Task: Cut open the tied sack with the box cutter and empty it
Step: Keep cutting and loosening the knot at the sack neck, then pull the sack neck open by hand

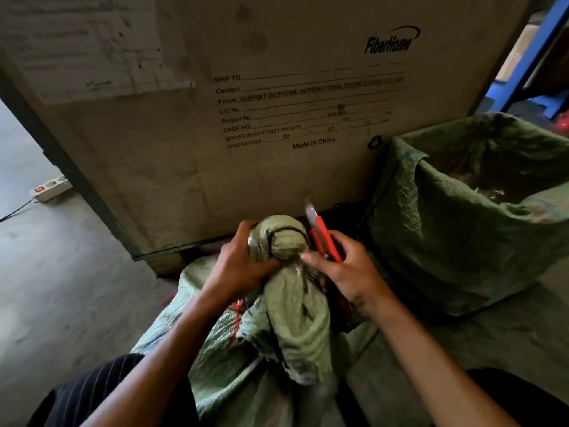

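A white power strip [50, 188] with a red switch is seen lying on the grey concrete floor [61, 288] at the far left, its cable trailing off toward the edge. Behind it, a large worn shipping crate [215, 124] fills the upper middle, printed with "FiberHome", "SHIP TO" and "Made in China".

In the lower centre, a green woven sack [277, 334] is held between the person's knees, its neck gathered and tied into a knot [281, 238] that stands upright just in front of the crate's base. The left hand [243, 263] is clamped around the neck of the sack just below the knot, fingers wrapped on the far side and thumb on the near side. A strip of clear tape or plastic appears to be wound around the neck, though this is hard to make out.

Just right of the knot, a red box cutter [323, 238] is gripped in the right hand [351, 272], fingers closed on its handle, with the blade [308, 208] extended and pointing up and away, touching or nearly touching the knot's right side.

At the far right, a second green sack [446, 241] stands open, with shiny material dimly visible inside. A blue metal frame [535, 57] is seen behind it.
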Motion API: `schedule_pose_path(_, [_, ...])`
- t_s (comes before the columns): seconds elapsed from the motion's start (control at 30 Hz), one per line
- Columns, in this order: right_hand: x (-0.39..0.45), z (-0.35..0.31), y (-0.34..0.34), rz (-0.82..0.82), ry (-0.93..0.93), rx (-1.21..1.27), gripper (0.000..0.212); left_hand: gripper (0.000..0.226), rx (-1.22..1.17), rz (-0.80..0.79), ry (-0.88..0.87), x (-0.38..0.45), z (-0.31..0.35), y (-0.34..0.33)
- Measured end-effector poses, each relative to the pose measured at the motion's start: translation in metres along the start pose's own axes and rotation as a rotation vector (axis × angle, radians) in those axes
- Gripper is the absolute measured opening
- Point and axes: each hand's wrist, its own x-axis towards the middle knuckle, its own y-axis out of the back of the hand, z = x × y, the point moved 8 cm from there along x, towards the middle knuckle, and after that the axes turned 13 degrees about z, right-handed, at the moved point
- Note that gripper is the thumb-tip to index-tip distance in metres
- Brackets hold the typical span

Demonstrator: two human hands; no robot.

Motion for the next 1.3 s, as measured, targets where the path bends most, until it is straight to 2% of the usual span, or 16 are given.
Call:
schedule_pose_path(0.13, [0.020,0.039,0.056,0.369,-0.049,-0.174,0.014,0.060,0.041,0.088,0.052,0.006,-0.014,-0.001])
schedule_pose_path(0.23, [0.016,0.102,0.096,0.519,-0.155,-0.367,0.022,0.062,0.085,0.075,0.031,0.000,-0.011,-0.018])
schedule_pose_path(0.37, [-0.017,0.205,0.139,0.497,-0.326,-0.675,0.062,0.067,0.134,0.037,-0.049,-0.014,0.004,-0.044])
schedule_pose_path(0.4, [-0.029,0.229,0.149,0.473,-0.399,-0.769,0.063,0.067,0.146,0.040,-0.079,-0.017,0.007,-0.050])
schedule_pose_path(0.53, [-0.066,0.288,0.172,0.369,-0.591,-1.099,0.038,0.066,0.132,0.052,-0.128,-0.026,0.007,-0.057])
schedule_pose_path(0.63, [-0.068,0.298,0.174,0.322,-0.561,-1.208,0.039,0.065,0.098,0.057,-0.091,-0.026,0.002,-0.056])
schedule_pose_path(0.77, [-0.052,0.281,0.166,0.328,-0.509,-1.220,0.040,0.065,0.058,0.110,-0.033,-0.020,-0.003,-0.050])
schedule_pose_path(0.83, [-0.027,0.244,0.149,0.447,-0.406,-0.939,0.033,0.065,0.039,0.159,0.028,-0.016,-0.009,-0.044])
schedule_pose_path(0.9, [0.002,0.182,0.120,0.486,-0.234,-0.503,0.044,0.064,0.023,0.222,0.104,-0.011,-0.017,-0.034])
schedule_pose_path(0.97, [0.026,0.114,0.083,0.330,-0.103,-0.271,0.062,0.061,0.014,0.262,0.153,-0.005,-0.025,-0.025])
schedule_pose_path(1.03, [0.031,0.079,0.031,-0.052,-0.158,-0.329,0.092,0.056,0.010,0.278,0.171,-0.001,-0.026,-0.017])
schedule_pose_path(1.1, [0.017,0.059,-0.014,-0.312,-0.035,-0.502,0.124,0.054,0.005,0.258,0.170,0.001,-0.023,-0.013])
schedule_pose_path(1.13, [0.012,0.049,-0.030,-0.347,0.096,-0.544,0.124,0.053,-0.002,0.241,0.158,0.003,-0.023,-0.009])
schedule_pose_path(1.2, [0.014,0.035,-0.036,-0.322,0.258,-0.600,0.097,0.052,-0.041,0.180,0.132,0.009,-0.025,0.004])
schedule_pose_path(1.23, [0.023,0.024,-0.027,-0.274,0.315,-0.670,0.082,0.052,-0.083,0.133,0.108,0.013,-0.027,0.013])
schedule_pose_path(1.3, [0.046,-0.008,0.003,-0.065,0.476,-0.911,0.067,0.047,-0.168,-0.001,0.045,0.020,-0.026,0.030])
